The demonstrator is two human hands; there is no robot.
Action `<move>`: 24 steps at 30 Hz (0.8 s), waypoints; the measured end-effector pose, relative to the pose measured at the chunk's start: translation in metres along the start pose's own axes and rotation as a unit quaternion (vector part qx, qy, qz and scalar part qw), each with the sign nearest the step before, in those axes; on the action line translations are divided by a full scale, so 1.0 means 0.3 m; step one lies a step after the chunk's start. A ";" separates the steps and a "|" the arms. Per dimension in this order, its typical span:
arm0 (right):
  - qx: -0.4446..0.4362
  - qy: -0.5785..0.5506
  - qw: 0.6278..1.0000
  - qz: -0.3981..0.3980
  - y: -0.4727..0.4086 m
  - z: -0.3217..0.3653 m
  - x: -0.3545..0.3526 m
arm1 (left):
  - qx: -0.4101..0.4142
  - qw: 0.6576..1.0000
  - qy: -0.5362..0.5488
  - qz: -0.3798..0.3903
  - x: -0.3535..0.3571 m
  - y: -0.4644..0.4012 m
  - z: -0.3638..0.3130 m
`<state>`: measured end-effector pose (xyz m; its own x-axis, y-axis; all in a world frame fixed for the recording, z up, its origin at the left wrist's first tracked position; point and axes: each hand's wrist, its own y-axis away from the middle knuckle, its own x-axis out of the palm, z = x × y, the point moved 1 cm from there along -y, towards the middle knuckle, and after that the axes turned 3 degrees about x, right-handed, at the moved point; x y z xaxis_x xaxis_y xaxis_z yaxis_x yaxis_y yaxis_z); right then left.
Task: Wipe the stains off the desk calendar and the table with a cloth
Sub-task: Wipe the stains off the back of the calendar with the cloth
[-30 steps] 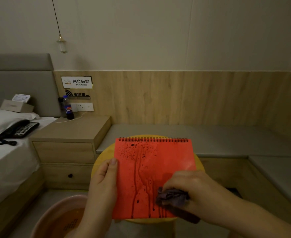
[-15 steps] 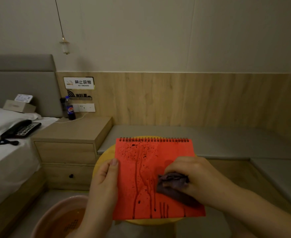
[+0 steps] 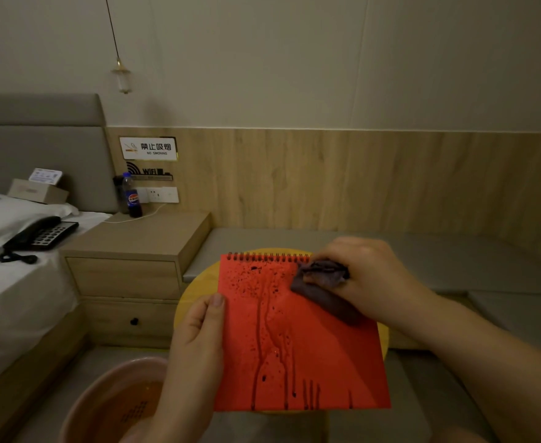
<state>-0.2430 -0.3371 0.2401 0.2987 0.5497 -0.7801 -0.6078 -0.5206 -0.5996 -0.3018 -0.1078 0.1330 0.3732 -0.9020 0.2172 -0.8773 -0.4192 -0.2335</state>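
A red spiral-bound desk calendar is held upright over a round yellow table. Dark stains run down its left half in drips and speckles. My left hand grips the calendar's left edge, thumb on its face. My right hand presses a dark purple cloth against the calendar's upper right corner, just below the spiral binding. The right part of the calendar's face looks free of stains.
A pink basin with water stands on the floor at lower left. A wooden nightstand holds a cola bottle. A bed with a black telephone lies to the left. A grey cushioned bench runs behind the table.
My right hand has slid the cloth up the calendar from its lower right part to the upper right corner. My left hand keeps its hold on the left edge.
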 end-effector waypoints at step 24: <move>-0.010 -0.025 1.000 0.003 -0.040 0.047 -0.015 | 0.012 1.000 0.012 -0.024 -0.003 -0.009 -0.010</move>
<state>-0.2474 -0.3241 0.2532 0.2577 0.5783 -0.7740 -0.5938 -0.5372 -0.5990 -0.3007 -0.1057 0.1363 0.4072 -0.8782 0.2507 -0.8509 -0.4646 -0.2452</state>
